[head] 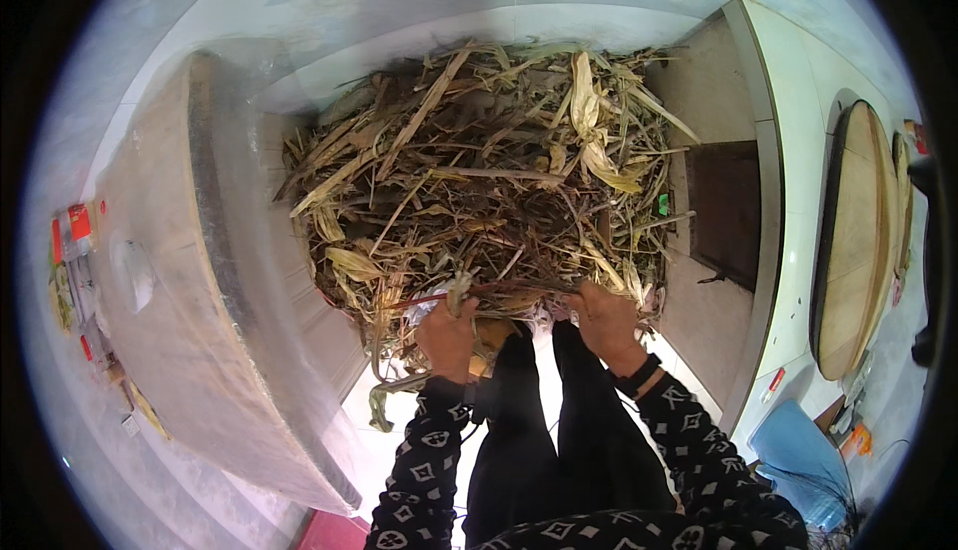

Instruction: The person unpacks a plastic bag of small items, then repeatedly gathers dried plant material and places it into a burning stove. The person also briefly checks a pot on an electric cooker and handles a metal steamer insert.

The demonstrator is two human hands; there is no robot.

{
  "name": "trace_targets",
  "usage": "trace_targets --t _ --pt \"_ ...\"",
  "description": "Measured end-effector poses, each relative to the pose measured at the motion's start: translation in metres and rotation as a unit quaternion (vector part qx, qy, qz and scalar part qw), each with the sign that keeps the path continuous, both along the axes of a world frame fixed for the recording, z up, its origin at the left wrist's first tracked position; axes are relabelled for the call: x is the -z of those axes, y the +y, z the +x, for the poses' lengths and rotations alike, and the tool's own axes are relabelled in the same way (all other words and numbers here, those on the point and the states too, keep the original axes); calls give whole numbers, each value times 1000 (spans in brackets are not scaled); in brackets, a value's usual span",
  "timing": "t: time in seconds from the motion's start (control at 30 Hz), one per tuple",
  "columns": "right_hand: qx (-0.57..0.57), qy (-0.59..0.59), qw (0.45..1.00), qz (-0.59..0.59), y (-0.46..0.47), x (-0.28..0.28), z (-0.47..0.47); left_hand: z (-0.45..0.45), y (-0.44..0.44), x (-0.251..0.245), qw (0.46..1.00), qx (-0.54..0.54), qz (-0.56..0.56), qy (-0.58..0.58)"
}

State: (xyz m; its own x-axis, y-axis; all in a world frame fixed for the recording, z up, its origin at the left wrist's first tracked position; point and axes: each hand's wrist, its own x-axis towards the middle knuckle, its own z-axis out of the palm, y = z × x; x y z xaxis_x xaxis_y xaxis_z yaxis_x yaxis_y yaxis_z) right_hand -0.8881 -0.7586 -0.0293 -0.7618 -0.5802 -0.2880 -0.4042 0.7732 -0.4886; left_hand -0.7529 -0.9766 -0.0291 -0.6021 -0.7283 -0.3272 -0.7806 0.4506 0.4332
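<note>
My left hand (447,337) and my right hand (605,325) are closed around opposite ends of a thin bundle of dry reddish-brown stalks (516,288). The bundle lies level across the near edge of a large pile of dry stalks and twigs (479,198). A pale dry tuft (458,294) sticks up from my left fist. Long thick stalks (423,112) and a broad yellow dry husk (591,123) lie on top of the pile. My fingertips are hidden by the backs of my hands.
A counter with a pale top (172,265) bounds the pile on the left. On the right stands a tiled stove-like block with a dark metal door (722,213). Round wooden lids (853,243) rest on its white tiled top (801,176). A blue plastic item (797,453) lies at lower right.
</note>
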Motion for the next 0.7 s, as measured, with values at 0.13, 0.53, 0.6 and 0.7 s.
trace_targets --t 0.13,0.53,0.6,0.7 --pt "109 -241 935 -238 -54 19 83 -16 2 -6 984 -56 93 141" --pt "221 -655 644 -329 -90 17 119 -1 -60 -46 851 -193 437 218" --pt "56 -528 801 -276 -100 25 124 1 -54 -45 837 -230 439 232" --pt "-111 -353 888 -273 -106 49 98 5 -58 -44 854 -277 403 178"
